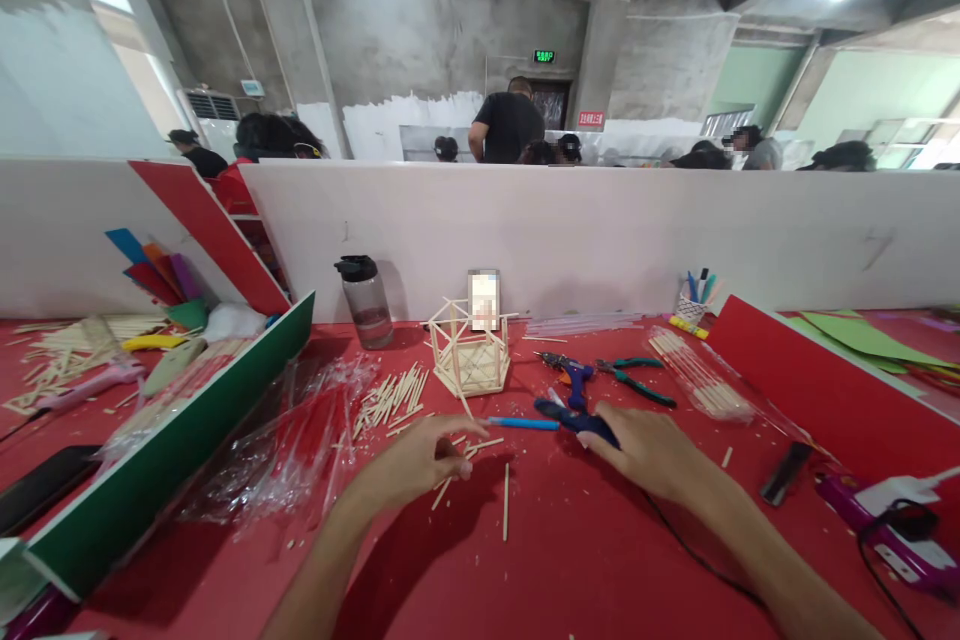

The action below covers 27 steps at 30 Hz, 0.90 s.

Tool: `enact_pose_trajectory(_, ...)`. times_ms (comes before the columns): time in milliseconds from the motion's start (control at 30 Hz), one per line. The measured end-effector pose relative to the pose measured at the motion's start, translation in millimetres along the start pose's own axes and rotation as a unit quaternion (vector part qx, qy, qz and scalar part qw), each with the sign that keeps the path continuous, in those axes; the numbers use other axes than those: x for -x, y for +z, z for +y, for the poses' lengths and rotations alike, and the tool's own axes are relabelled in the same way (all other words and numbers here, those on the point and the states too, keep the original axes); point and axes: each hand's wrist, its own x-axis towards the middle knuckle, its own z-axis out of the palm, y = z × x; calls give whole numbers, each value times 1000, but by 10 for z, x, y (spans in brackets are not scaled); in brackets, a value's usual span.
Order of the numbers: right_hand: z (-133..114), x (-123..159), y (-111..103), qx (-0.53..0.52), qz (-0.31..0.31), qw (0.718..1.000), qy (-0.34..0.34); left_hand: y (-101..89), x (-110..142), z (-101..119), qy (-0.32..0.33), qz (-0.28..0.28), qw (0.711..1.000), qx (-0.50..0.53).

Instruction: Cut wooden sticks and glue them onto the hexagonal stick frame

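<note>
My left hand (420, 460) rests on the red table (570, 560) with its fingers curled and pinched over a few loose wooden sticks (472, 447). My right hand (649, 450) lies over the handle of a blue glue gun (574, 412), fingers wrapped round it. A small frame built of sticks (471, 357) stands behind the hands, with a phone (484, 299) propped behind it. A single stick (505, 502) lies between the hands.
A pile of sticks (394, 398) and crumpled plastic wrap (285, 440) lie to the left. Green-handled pliers (637, 382), a water bottle (365, 300), a pen cup (694, 300), a purple glue gun (892, 520) and a white partition (600, 230) surround the workspace. People work beyond.
</note>
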Motion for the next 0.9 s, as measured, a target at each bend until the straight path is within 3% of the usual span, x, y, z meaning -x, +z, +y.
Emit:
enact_pose_trajectory(100,297,-18,51,44,42,990,124,-22,-59,64,5,-20,989,-144)
enact_pose_trajectory(200,465,-53,160,92,52,973,204,-19,-200,174,20,-98,962,-255)
enact_pose_trajectory(367,493,-45,300,109,16,957,268,34,-562,277,35,-192,930,-312)
enact_pose_trajectory(500,456,-38,355,118,-6,951,285,67,-766,262,54,-226,915,-330)
enact_pose_trajectory(633,383,-115,281,129,6,958,255,25,-794,250,58,-220,921,-316)
enact_pose_trajectory(700,287,-199,169,80,33,972,217,-24,-762,278,54,-186,938,-288)
enact_pose_trajectory(800,44,-358,-28,-140,51,981,127,-100,-710,380,48,-91,972,-211)
enact_pose_trajectory(833,-57,-412,-79,-239,32,966,88,-119,-699,425,48,-60,981,-178)
enact_pose_trajectory(900,-268,-514,-135,-411,-31,911,-2,-142,-688,516,48,-13,993,-105)
